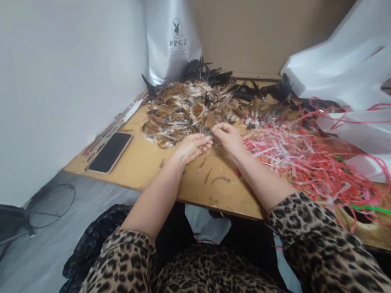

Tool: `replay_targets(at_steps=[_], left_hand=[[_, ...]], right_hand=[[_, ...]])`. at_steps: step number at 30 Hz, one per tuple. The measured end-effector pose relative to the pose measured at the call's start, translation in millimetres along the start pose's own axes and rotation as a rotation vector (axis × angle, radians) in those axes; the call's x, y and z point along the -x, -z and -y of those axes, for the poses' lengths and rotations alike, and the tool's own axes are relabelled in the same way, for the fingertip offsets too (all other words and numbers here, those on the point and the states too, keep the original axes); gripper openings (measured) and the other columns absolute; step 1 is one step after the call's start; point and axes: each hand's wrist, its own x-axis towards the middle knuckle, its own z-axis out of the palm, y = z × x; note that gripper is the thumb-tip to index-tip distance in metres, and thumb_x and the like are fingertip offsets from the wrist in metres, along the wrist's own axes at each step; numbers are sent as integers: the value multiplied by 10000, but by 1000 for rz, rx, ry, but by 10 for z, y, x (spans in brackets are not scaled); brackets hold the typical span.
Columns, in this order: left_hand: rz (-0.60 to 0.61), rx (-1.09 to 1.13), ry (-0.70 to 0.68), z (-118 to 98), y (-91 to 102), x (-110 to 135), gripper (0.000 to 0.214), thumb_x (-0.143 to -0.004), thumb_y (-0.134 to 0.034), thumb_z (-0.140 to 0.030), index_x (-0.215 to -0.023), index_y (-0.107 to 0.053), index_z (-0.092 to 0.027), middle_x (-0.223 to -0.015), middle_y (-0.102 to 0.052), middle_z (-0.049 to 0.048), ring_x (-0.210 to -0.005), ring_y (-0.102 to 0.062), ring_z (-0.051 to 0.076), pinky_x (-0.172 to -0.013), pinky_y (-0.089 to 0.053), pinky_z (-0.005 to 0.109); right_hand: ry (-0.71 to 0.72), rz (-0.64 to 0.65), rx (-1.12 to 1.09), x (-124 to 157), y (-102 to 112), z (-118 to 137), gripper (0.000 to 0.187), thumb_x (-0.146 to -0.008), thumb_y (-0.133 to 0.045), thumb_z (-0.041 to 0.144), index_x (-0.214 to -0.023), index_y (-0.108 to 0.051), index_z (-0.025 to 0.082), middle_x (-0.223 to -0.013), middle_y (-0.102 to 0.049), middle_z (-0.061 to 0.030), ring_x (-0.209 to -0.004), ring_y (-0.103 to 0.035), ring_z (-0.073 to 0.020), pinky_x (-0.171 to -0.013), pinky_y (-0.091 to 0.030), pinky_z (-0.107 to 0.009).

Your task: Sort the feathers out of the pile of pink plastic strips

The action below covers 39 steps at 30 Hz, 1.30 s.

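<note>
My left hand (195, 147) is closed in a pinch at the near edge of a heap of brown feathers (178, 107). A small pale wisp, which looks like part of a feather (208, 138), shows at its fingertips. Just to the right, my right hand (229, 137) pinches at the same spot, its fingertips almost meeting the left ones. What lies between the fingers is small and partly hidden. A few loose feather bits (223, 179) are scattered on the wooden table (154, 165) below my hands. Black feathers (202, 70) top the heap at the back.
A phone (110, 152) lies at the table's left. Pink and red ribbon strips (309, 163) are piled on the right, beside white plastic bags (351, 52). A white printed bag (172, 31) stands behind the feathers. A black plastic bag (89, 252) rests on the floor.
</note>
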Motion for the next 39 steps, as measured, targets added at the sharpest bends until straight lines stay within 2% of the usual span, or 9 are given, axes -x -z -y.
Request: replay_targets(at_steps=[3, 7, 12, 17, 22, 26, 30, 39], left_hand=[[4, -98, -10, -10, 8, 18, 138, -674, -678, -159, -723, -598, -59, -653, -638, 42, -513, -570, 37, -501, -442, 123], [26, -232, 43, -37, 29, 38, 151, -668, -684, -185, -713, -616, -58, -650, -642, 63, -533, -587, 54, -496, -443, 126], [-56, -158, 54, -67, 74, 20, 119, -684, -667, -149, -736, -621, -52, -674, -651, 76, -543, -594, 58, -500, -449, 129], [-79, 60, -12, -101, 95, -5, 43, -747, -591, -98, -758, -618, -66, -739, -666, 66, -561, -585, 27, -502, -439, 90], [-24, 151, 8, -114, 43, 27, 85, -778, -530, -58, -768, -613, -65, -879, -671, 98, -645, -616, 44, -514, -452, 86], [53, 154, 55, -91, 7, 51, 85, -781, -521, -50, -745, -596, -66, -865, -671, 103, -707, -641, 84, -515, -455, 103], [40, 145, 59, -71, 13, 43, 78, -771, -532, -40, -775, -605, -65, -745, -664, 73, -682, -642, 89, -531, -464, 114], [20, 129, 28, -85, 18, 39, 91, -764, -544, -47, -795, -630, -45, -705, -644, 63, -590, -600, 42, -520, -459, 89]], right_hand=[[-13, -40, -61, -42, 26, 14, 195, -610, -651, 346, -674, -560, 187, -522, -492, 61, -471, -417, -73, -476, -335, -213], [-31, -95, -208, -116, 156, 115, 221, -590, -670, 340, -693, -533, 201, -559, -500, 59, -511, -461, -76, -477, -350, -200], [-55, 39, -265, -168, 420, 301, 241, -589, -652, 361, -702, -489, 224, -736, -574, 36, -600, -499, -83, -519, -399, -204], [-71, 171, -310, -166, 566, 375, 224, -620, -625, 363, -680, -460, 224, -746, -566, 28, -624, -493, -91, -559, -424, -223], [-113, 315, -353, -115, 494, 357, 231, -615, -657, 326, -653, -460, 213, -710, -558, 30, -590, -476, -85, -551, -420, -231], [-176, 395, -325, -72, 364, 289, 235, -591, -684, 325, -662, -495, 205, -712, -574, 25, -597, -494, -86, -530, -410, -224], [-216, 422, -277, -41, 282, 249, 233, -582, -692, 333, -675, -526, 199, -725, -595, 19, -587, -495, -82, -521, -408, -218], [-236, 424, -260, -47, 287, 248, 229, -578, -693, 308, -664, -516, 191, -715, -594, 19, -559, -478, -73, -467, -362, -193]])
